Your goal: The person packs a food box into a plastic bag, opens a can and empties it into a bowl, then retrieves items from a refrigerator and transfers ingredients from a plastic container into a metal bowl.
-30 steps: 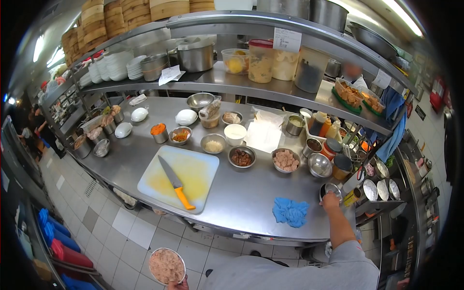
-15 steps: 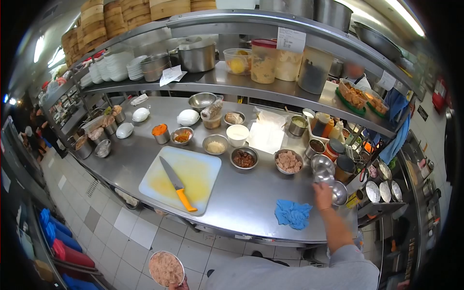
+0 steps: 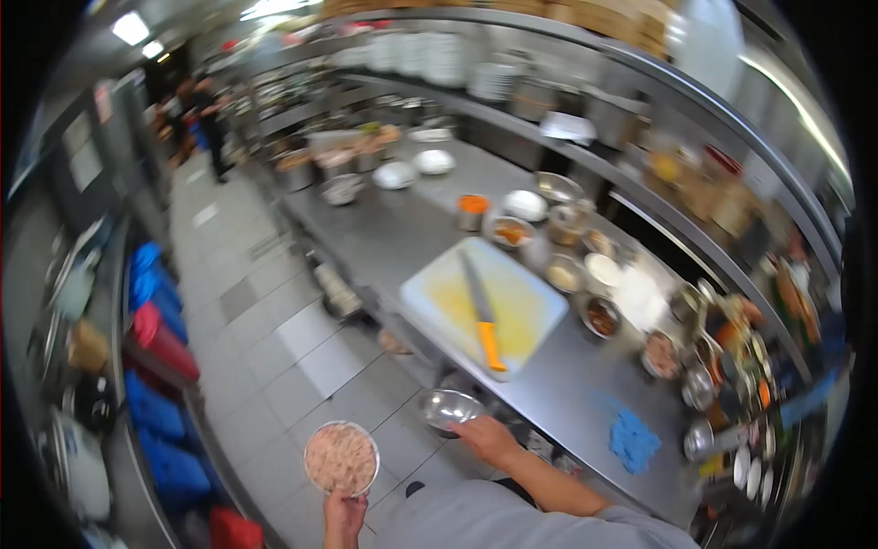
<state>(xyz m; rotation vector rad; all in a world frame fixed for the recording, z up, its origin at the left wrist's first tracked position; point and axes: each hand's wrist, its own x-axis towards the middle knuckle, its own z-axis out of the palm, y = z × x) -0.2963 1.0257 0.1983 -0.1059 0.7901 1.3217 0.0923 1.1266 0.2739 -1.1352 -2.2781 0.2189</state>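
Note:
A round container of pale pink minced meat (image 3: pixel 341 457) is in my left hand (image 3: pixel 344 514), which grips it from below at its near edge. My right hand (image 3: pixel 491 441) is closed on the rim of a metal bowl (image 3: pixel 448 408), tilted so its shiny inside shows. Both vessels are over the floor, in front of the steel counter (image 3: pixel 549 403). On the counter, the white cutting board (image 3: pixel 439 288) carries a knife (image 3: pixel 481 306) with an orange handle. Right of the board lies a crumpled blue cloth (image 3: pixel 633 441).
Small bowls of ingredients, such as a bowl of dark red pieces (image 3: pixel 602 316), stand behind the board. A steel shelf (image 3: pixel 585 151) with stacked white dishes (image 3: pixel 443 59) runs above. Blue bins (image 3: pixel 174 467) line the left side. Farther off, a person (image 3: pixel 210 123) stands in the aisle.
My right hand has left the stacked bowls at the counter's right and carries one bowl leftward, near the meat container. The camera view has swung left, with some blur.

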